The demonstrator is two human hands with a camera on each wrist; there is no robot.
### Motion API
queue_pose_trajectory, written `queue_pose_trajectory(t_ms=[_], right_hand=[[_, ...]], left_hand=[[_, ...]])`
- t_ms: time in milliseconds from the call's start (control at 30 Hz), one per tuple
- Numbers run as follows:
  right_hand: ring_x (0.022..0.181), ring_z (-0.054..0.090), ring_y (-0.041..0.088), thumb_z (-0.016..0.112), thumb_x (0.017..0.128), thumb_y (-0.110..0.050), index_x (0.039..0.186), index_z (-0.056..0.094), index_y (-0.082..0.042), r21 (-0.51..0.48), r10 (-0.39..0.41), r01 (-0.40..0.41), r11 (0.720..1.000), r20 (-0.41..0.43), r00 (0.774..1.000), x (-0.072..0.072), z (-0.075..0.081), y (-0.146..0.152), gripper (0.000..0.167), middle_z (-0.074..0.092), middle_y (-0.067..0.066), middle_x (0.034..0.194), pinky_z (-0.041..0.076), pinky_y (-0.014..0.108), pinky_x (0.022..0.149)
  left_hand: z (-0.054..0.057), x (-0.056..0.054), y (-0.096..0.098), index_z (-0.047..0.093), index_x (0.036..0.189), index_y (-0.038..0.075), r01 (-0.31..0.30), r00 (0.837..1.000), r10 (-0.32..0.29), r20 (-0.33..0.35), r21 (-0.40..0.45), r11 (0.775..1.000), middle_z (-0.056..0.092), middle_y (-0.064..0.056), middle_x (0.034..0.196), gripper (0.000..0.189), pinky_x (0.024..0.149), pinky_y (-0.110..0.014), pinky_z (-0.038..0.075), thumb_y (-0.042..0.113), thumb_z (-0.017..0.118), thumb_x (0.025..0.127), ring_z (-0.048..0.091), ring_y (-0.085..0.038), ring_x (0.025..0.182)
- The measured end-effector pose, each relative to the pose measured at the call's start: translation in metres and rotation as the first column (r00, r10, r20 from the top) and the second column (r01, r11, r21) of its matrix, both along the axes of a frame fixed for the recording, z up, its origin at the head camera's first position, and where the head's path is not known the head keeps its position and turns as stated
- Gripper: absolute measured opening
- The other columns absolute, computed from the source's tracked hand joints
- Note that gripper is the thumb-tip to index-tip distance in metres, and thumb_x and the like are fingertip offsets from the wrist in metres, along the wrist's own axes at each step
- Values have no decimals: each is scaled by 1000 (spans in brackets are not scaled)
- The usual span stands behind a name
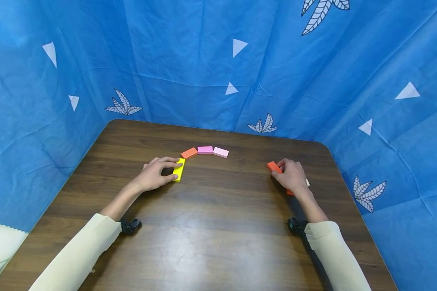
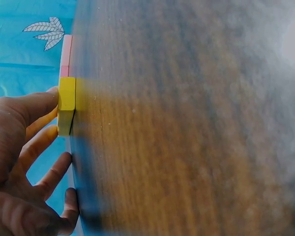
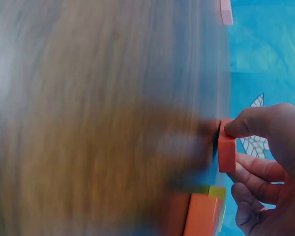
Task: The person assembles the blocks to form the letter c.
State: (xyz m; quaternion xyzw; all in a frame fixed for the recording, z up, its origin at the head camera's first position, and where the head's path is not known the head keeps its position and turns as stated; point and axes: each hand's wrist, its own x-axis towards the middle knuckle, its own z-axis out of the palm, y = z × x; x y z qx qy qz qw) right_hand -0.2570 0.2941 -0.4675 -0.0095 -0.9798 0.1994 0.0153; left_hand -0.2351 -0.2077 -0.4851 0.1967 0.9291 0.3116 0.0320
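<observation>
My left hand [image 1: 154, 174] holds a yellow block [image 1: 179, 171] flat on the table, thumb at its near end and a finger toward the far end. Beyond that block, an orange block [image 1: 189, 153], a pink block [image 1: 205, 150] and a pale pink block [image 1: 221, 152] lie in a curved row. On the other side, my right hand [image 1: 293, 176] pinches a red-orange block [image 1: 273, 166] between thumb and fingers. In the right wrist view a shadowed gap shows between this block and the tabletop. Another orange block [image 3: 201, 214] and a yellow one [image 3: 218, 192] sit below that hand.
Partly covered by the right hand, a cream block [image 1: 307, 182] lies on the brown wooden table [image 1: 218, 218]. A blue curtain [image 1: 189, 60] with leaf and triangle prints hangs along the table's back and sides. Each wrist wears a black camera band [image 1: 131, 226].
</observation>
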Motion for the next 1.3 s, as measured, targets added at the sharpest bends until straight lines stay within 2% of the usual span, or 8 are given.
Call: queue_pose_trajectory(t_ms=[200,567,900,1300], right_hand=[[100,54,34,77,95,-29,121,68,-1,-15,24,-25,1000,-8,1000,-5,-2,-13,39,68,18,106,47,48,88],[99,59,32,78,95,-25,124,66,-2,-72,77,-74,995,29,997,-14,0,-36,39,64,17,116,52,47,92],[102,58,34,78,96,-23,125,66,-1,-69,129,-128,989,21,991,-23,-2,-49,38,65,18,118,50,51,98],[107,58,36,74,100,-23,131,63,0,-65,152,-149,987,37,988,-27,-1,-65,40,64,19,125,50,55,103]], left_hand=[[1,1,0,69,147,18,1,1000,-1,6,4,1000,57,-7,163,48,106,-72,28,28,77,101,47,-44,144],[2,2,1,68,147,18,0,1000,0,10,2,1000,56,-7,164,47,105,-73,29,29,76,102,47,-44,144],[4,2,1,68,148,18,-6,1000,6,16,-2,1000,56,-7,163,48,104,-72,29,29,76,102,47,-43,144],[2,1,1,68,147,19,-1,1000,1,8,0,1000,56,-7,163,47,103,-72,30,31,76,102,48,-42,142]])
